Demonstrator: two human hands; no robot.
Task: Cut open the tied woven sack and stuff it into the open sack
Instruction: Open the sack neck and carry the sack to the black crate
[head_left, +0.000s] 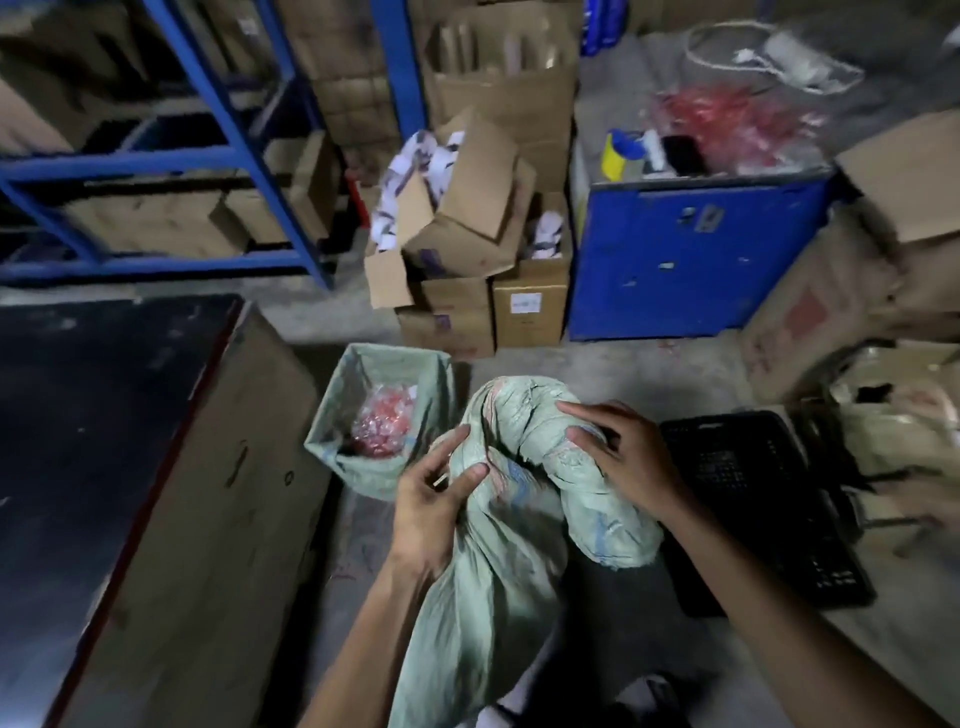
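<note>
A crumpled pale green woven sack (519, 519) hangs in front of me, its top folded over into a thick roll. My left hand (431, 499) pinches the sack's left side between thumb and fingers. Pressing on the upper right of the roll is my right hand (618, 457), fingers spread over the cloth. The open sack (332, 415), also pale green, stands on the floor just left of the crumpled one, its mouth wide. Inside it lies a clear bag of red pieces (382, 423).
A large cardboard box with a dark top (156, 493) stands at my left. A black plastic crate (753, 499) lies on the floor at right. Behind are stacked cartons (467, 249), a blue cabinet (691, 260) and blue shelving (208, 156).
</note>
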